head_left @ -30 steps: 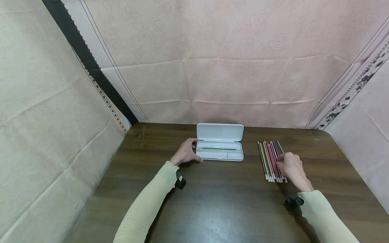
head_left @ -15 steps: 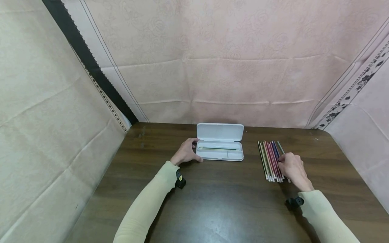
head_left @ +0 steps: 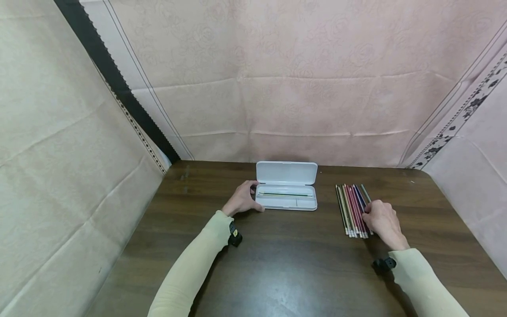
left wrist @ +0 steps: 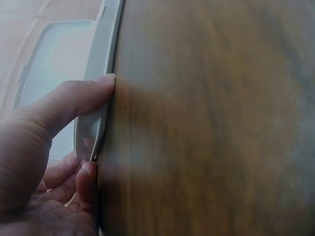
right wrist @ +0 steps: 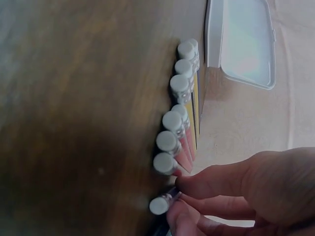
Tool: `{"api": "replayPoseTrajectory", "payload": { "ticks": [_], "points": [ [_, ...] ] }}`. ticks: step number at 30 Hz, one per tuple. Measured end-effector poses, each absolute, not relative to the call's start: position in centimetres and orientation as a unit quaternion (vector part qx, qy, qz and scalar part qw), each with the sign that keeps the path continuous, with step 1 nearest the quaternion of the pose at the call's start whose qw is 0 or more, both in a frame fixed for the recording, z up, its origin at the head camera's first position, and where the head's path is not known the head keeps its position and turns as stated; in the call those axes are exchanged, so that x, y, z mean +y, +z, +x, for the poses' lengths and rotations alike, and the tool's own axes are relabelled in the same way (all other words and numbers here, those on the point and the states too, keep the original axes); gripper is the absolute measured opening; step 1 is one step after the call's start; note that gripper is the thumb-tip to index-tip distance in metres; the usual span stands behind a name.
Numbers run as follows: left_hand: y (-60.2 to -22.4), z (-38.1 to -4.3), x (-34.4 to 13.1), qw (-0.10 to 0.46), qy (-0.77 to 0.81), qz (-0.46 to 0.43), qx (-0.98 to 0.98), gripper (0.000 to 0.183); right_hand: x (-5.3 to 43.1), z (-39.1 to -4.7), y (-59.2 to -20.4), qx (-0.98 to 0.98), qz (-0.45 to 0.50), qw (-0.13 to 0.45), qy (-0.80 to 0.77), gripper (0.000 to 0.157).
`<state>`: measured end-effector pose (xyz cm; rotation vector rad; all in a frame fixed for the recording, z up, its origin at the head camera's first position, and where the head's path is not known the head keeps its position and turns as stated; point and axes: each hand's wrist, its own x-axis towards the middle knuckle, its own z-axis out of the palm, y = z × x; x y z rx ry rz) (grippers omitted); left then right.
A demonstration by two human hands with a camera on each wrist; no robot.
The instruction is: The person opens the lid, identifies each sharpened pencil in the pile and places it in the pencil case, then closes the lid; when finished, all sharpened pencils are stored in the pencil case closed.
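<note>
My left hand grips the left end of a white pencil case, which stands with its lid raised. In the left wrist view, the thumb lies along the near edge of the case, with fingers around its end. A green pencil lies inside the case. To the right, pencils with white erasers lie side by side. At their right side, my right hand pinches a dark pencil near its eraser end, between thumb and fingers. The fingers hide part of it.
The dark wooden table reaches back to a pale cloth wall. More cloth hangs on the left and right sides. The case lid leans back close to the rear cloth.
My right hand has shifted slightly right. The eraser end of the rightmost pencil swung away from the row, then came partway back. My left hand and the case have not moved.
</note>
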<state>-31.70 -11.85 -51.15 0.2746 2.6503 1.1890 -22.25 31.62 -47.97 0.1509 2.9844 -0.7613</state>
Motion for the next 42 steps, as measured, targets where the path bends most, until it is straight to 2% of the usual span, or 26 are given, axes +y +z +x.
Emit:
{"api": "replayPoseTrajectory", "payload": {
  "ticks": [12, 19, 42],
  "points": [
    [-51.32, -31.76, -11.93, 0.111, 0.401, 0.094, 0.904, 0.095, 31.56, -22.23, -48.01, 0.968, 0.058, 0.038, -0.24, 0.017],
    [-51.17, -31.62, -11.8, 0.115, 0.405, 0.091, 0.903, 0.096, 31.61, -22.47, -47.98, 0.968, 0.068, 0.048, -0.237, 0.022],
    [-51.19, -31.69, -11.87, 0.112, 0.408, 0.093, 0.901, 0.096, 31.34, -22.04, -47.54, 0.97, 0.065, 0.011, -0.234, 0.029]
  ]
}}
